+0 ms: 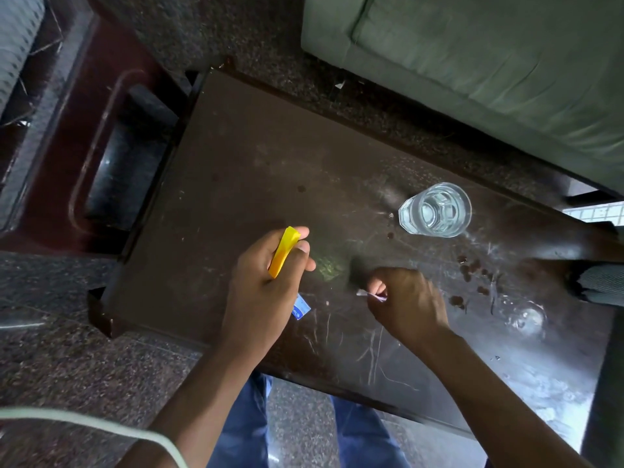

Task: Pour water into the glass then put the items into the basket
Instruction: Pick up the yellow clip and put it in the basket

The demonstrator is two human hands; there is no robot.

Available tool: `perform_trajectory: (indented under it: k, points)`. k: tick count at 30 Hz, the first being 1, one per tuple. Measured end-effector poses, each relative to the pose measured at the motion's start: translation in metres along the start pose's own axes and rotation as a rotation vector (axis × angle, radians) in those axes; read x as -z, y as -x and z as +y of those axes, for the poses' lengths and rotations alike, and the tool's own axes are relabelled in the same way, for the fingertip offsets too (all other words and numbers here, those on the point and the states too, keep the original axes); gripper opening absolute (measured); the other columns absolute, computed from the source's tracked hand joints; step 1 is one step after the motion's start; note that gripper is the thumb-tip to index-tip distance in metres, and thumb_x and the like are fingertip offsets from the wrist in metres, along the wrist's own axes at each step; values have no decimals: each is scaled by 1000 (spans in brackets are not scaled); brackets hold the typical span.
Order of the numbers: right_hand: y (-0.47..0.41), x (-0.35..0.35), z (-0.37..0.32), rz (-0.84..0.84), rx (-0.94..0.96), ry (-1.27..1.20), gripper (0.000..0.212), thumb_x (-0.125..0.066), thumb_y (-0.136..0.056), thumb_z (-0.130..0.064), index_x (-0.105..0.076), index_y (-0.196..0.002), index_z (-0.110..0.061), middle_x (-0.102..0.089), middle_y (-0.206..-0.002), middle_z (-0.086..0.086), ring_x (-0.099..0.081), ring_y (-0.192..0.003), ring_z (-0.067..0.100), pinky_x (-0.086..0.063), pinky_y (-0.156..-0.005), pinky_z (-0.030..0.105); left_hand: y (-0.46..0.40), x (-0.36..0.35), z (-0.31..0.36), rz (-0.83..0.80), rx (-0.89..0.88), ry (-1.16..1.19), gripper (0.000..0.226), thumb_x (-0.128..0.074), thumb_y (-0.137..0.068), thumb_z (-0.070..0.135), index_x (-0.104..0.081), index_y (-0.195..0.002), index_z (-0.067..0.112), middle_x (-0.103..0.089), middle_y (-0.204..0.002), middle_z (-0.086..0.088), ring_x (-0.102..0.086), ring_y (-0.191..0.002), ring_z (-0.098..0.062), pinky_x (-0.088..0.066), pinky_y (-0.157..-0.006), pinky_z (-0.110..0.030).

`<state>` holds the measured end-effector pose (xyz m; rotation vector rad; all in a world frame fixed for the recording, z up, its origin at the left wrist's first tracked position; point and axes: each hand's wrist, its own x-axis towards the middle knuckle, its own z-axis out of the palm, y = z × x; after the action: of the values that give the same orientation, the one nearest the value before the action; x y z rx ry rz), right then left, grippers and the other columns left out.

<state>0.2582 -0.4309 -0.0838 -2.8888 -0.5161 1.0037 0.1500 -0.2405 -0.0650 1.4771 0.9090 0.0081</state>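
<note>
While the glass (435,211) is standing filled with water on the desk (236,184), well apart from both hands, your left hand (266,282) is gripping a yellow stick-like item (284,251) and a blue-and-white sachet (300,307), and your right hand (405,302) is pinching a small white scrap (369,294). These are looking light and flimsy. The glass is likely being heavy, slippery, breakable; be grasping its wall low. No basket is showing.

Scratched dark table (253,170), green sofa (489,62) behind, speckled floor (60,359) beneath.
</note>
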Motion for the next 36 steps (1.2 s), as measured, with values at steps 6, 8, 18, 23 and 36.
perform_trajectory:
  k: [6, 8, 18, 23, 36]
  points:
    - [-31, 34, -42, 33, 115, -334, 18, -82, -84, -25, -68, -77, -34, -73, -71, -12, -75, -72, 11, -61, -71, 32, -7, 11, 0, 52, 53, 78, 36, -50, -107, 47, -77, -125, 33, -80, -87, 4, -49, -59, -7, -47, -59, -23]
    - [-43, 44, -62, 25, 129, -468, 18, -82, -87, -27, -67, -77, -32, -74, -72, -6, -75, -66, 12, -62, -68, 34, -10, 19, 1, 77, 75, 148, 28, -52, -116, 29, -78, -124, 29, -79, -86, -2, -47, -61, -11, -44, -57, -16]
    - [-90, 81, -201, -100, 277, -848, 20, -70, -100, -10, -66, -103, -29, -80, -78, 6, -82, -68, 21, -68, -59, 49, -42, 115, 25, 271, -78, 39, 31, -53, -102, 30, -71, -125, 40, -80, -95, 14, -69, -81, -4, -57, -84, -37]
    - [-108, 102, -284, -53, 436, -763, 35, -67, -95, -4, -64, -102, -38, -79, -92, 11, -81, -85, 27, -69, -75, 51, -70, 179, 48, 417, -171, -71, 27, -56, -106, 30, -68, -116, 51, -81, -101, 21, -75, -92, -6, -63, -87, -49]
    - [-139, 143, -441, 277, 834, -378, 15, -77, -86, -16, -81, -95, -27, -71, -76, -17, -71, -74, 4, -64, -84, 37, -113, 265, 61, 659, -332, -173, 36, -61, -104, 25, -76, -136, 17, -78, -122, -1, -74, -114, -25, -60, -98, -50]
